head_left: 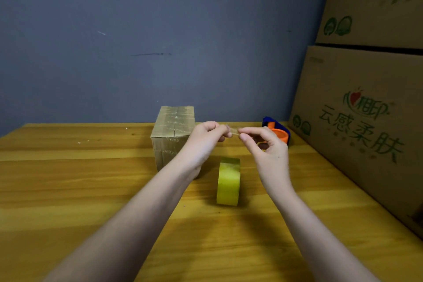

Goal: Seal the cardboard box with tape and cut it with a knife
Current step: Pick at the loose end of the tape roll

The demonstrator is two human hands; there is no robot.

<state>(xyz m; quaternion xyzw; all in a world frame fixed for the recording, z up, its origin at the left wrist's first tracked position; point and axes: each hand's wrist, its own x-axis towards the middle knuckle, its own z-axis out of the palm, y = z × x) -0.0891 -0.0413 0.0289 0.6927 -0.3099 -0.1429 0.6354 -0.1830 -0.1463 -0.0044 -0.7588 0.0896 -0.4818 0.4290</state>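
Note:
A small cardboard box (172, 130) stands on the wooden table (75, 176), its top flaps closed and crossed by clear tape. My left hand (206, 137) and my right hand (265, 149) are raised just right of the box, both pinching a short strip of clear tape (234, 133) stretched between their fingertips. A yellowish roll of tape (229, 181) stands on edge on the table below my hands. No knife shows.
A blue and orange tape dispenser (278, 131) lies behind my right hand near the wall. Large printed cardboard cartons (357, 121) are stacked along the table's right side. A grey wall (137, 41) runs behind the table.

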